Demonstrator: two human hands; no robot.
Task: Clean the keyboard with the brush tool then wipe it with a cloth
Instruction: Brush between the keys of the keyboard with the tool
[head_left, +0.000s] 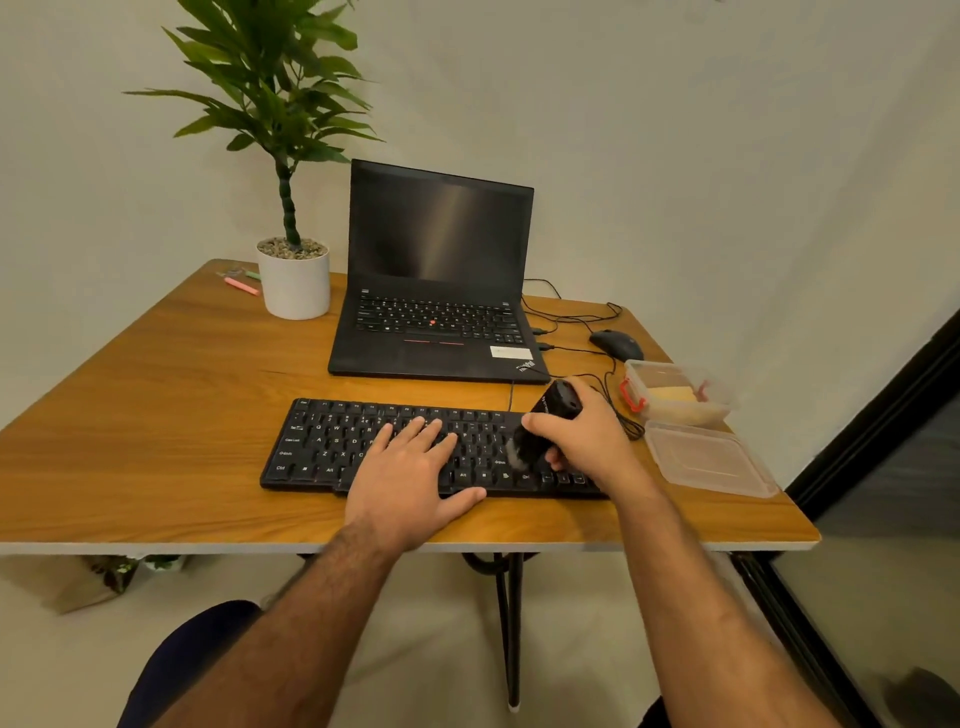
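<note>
A black keyboard (332, 441) lies near the front edge of the wooden table (156, 405). My left hand (410, 478) rests flat on the middle keys, fingers straight and spread. My right hand (582, 436) grips a black brush tool (550, 415) over the keyboard's right part. Its bristles, blurred, touch the keys near the right shift. A yellow cloth (670, 397) lies in a clear plastic box (722, 397) to the right.
An open black laptop (441, 291) stands behind the keyboard, with a black mouse (615, 343) and cables to its right. The box's clear lid (706, 457) lies by the right table edge. A potted plant (293, 280) and markers (241, 285) sit at the back left.
</note>
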